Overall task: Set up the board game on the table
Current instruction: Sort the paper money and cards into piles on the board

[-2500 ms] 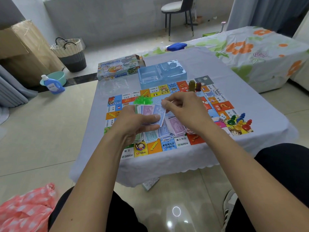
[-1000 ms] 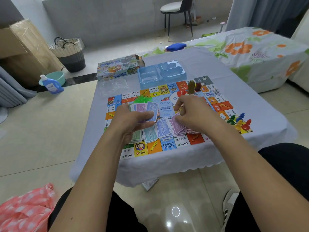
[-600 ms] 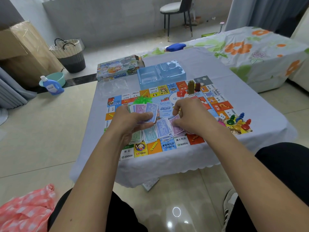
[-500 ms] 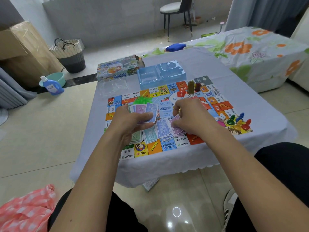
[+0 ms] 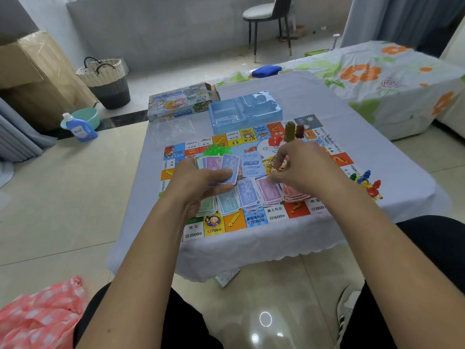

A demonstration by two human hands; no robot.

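The colourful game board lies on the cloth-covered table. My left hand grips a fan of play money bills above the board's left half. A row of sorted bill piles runs along the board's near side, from green through blue and purple to red. My right hand hovers over the purple and red piles with fingers loosely curled, and no bill shows in it. A light blue card deck sits mid-board. Green houses, tall tower pieces and coloured pawns stand on the board.
A blue plastic tray and the game box sit at the table's far side. A floral-covered surface adjoins on the right. On the floor are a basket, a detergent bottle, a chair and a booklet.
My right hand carried a bill from the fan down to the purple and red piles, then lifted its fingers off them. My left hand stayed in place with the fan.
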